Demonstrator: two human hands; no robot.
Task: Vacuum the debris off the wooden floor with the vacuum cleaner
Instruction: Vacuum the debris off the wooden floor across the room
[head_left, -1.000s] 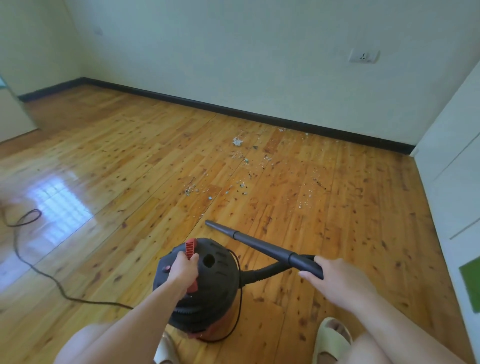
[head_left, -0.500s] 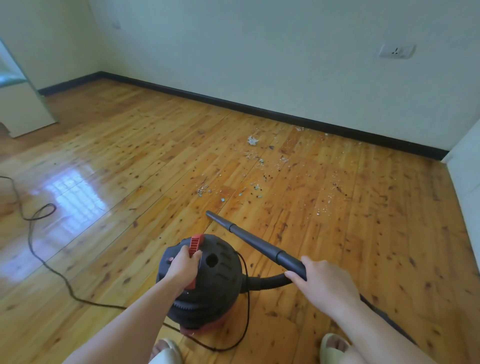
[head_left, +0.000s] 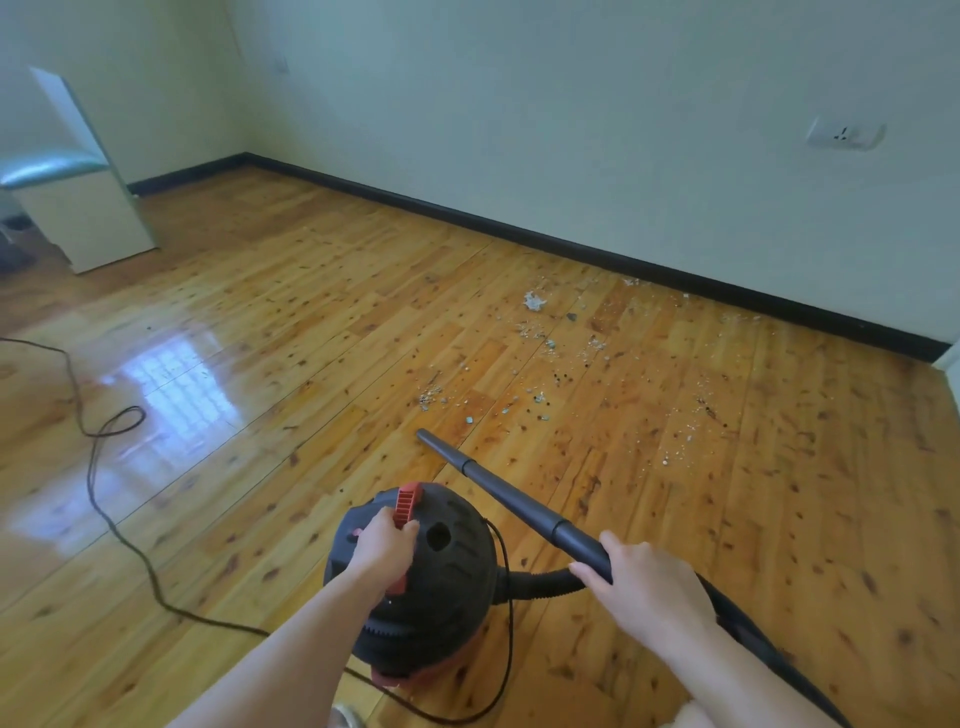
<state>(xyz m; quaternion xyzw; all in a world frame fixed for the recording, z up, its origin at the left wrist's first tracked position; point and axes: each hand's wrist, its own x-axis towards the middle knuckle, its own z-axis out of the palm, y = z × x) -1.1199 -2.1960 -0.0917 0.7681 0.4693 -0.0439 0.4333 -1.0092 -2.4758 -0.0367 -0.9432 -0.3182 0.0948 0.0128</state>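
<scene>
Wand (head_left: 511, 501) diagonally up-left, toward debris (head_left: 540, 358)

Both forearms reaching forward, left hand (head_left: 384, 551) gripping red handle (head_left: 407, 503), right hand (head_left: 649, 582) curled round black wand (head_left: 519, 499)

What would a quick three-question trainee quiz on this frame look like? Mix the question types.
1. True or false: the left hand grips the red handle on top of the vacuum.
2. What does the right hand hold? A the handle; B the wand; C nothing.
3. Fill the blank: most of the debris lies between the wand's tip and the far ____.

Key: 1 true; 2 B; 3 wall.
</scene>
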